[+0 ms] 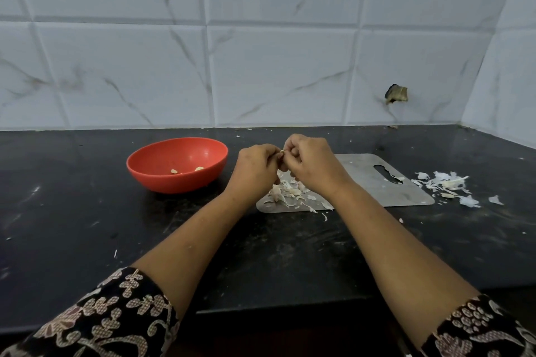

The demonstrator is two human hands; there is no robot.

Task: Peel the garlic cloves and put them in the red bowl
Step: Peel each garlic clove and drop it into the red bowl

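Step in hand: peeling. We hold one garlic clove (281, 153) between both hands, raised over the near-left corner of the steel board (371, 182), just right of the red bowl (150, 180).

Left hand (256, 166): fingers curled, grip pinching the clove. Right hand (311, 165): fingers curled onto the same clove, apparently picking at its skin. The clove is mostly hidden, so we cannot tell how much skin is left.

The bowl holds a few peeled cloves (187, 170). A pile of cloves and skins (285, 193) lies on the board under our hands, and loose skins (446, 185) litter the counter (87, 211) at right.

Judgement: the task is well short of done. The next move calls for stripping the skin clean, then a short carry left to drop the clove over the bowl's rim.
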